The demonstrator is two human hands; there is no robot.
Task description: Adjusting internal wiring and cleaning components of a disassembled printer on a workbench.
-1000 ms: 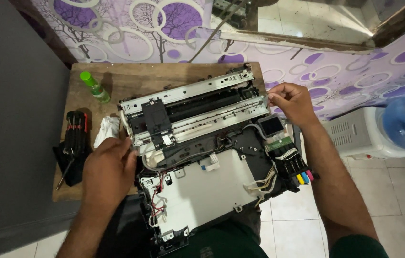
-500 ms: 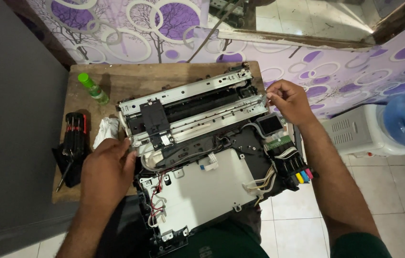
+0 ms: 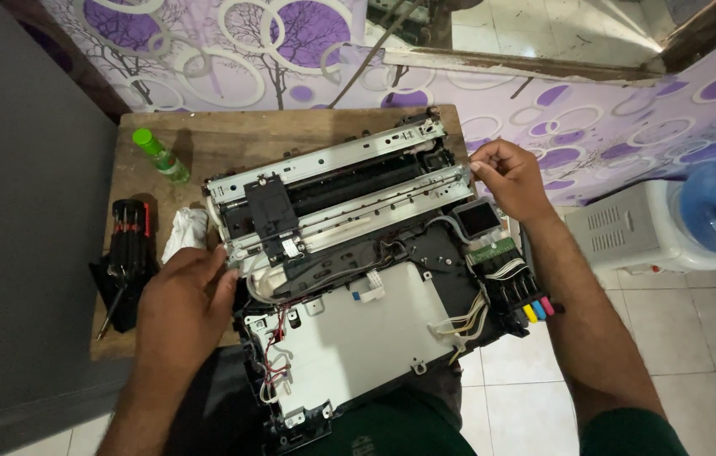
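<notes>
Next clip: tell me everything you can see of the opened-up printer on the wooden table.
The printer has its outer cover off and lies tilted across the wooden table, its near end hanging over the table edge toward the person. A long metal rail assembly runs across the top, carrying a black carriage. Below lie a pale flat plate, loose red and white wires, a small green circuit board and coloured ink tube ends at right. The left hand touches the assembly's left end; the right hand pinches its right end.
</notes>
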